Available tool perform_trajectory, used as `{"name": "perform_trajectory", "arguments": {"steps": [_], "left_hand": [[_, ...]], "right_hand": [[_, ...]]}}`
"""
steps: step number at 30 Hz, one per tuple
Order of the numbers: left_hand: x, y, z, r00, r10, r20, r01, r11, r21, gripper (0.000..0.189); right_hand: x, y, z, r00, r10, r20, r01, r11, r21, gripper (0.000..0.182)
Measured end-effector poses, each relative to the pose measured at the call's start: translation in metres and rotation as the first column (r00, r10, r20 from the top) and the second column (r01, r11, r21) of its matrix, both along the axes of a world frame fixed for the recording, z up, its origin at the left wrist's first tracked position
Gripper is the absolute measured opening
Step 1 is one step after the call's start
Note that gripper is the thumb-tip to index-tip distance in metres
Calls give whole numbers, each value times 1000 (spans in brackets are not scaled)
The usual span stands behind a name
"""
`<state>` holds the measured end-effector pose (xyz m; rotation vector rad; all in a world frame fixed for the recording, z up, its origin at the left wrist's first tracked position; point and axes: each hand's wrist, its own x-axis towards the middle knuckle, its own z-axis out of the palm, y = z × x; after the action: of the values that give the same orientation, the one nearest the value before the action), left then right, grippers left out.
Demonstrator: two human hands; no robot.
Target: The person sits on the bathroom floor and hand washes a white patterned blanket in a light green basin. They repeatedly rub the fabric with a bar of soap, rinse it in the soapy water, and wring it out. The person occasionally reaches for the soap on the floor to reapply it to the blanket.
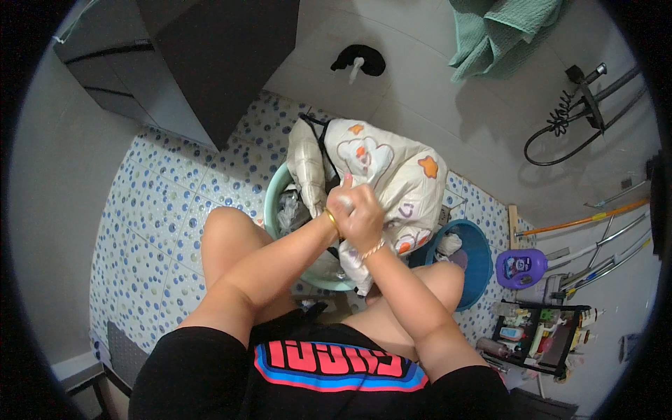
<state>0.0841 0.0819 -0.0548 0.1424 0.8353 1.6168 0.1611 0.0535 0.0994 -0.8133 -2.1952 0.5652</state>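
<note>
A padded white jacket or quilted cover [367, 142] with orange and purple prints and black trim is heaped over a pale green basin [272, 210] before me. My left hand [341, 203], a gold bangle at its wrist, is pressed against my right hand [366, 218], which has a beaded bracelet. Both are above the cloth, knuckles upward, with a whitish wet patch on the skin. Whether cloth is pinched between them is hidden. Dark and grey fabric [292, 212] lies inside the basin.
To the right are a blue tub [483, 257] with cloth inside, a purple detergent bottle [521, 269], mop handles [588, 223] and a black rack [535, 336] of bottles. A dark cabinet [226, 63] stands at upper left. A shower hose [551, 161] and green towel [504, 37] hang on the wall.
</note>
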Motion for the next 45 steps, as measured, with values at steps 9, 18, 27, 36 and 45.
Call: {"name": "perform_trajectory", "arguments": {"steps": [9,18,27,36,45], "left_hand": [[-18,-10,94,951,-171,-259,76,937,-341,54],[-39,-5,108,996,-94,-1,93,987,-134,49],[-117,-25,124,772,-3,-635,-151,971,-188,47],[-124,-37,122,-257,-111,-960,-368,930,-9,25],[-52,-49,104,-785,-275,-555,-30,912,-409,95]], "right_hand": [[-8,20,-22,995,-98,30,94,990,102,30],[15,71,-25,958,-282,47,276,870,-408,39],[101,85,-45,989,-88,-117,-39,613,-789,34],[144,98,-26,939,0,345,209,796,-569,21],[68,34,-14,631,-64,773,-59,990,130,80]]}}
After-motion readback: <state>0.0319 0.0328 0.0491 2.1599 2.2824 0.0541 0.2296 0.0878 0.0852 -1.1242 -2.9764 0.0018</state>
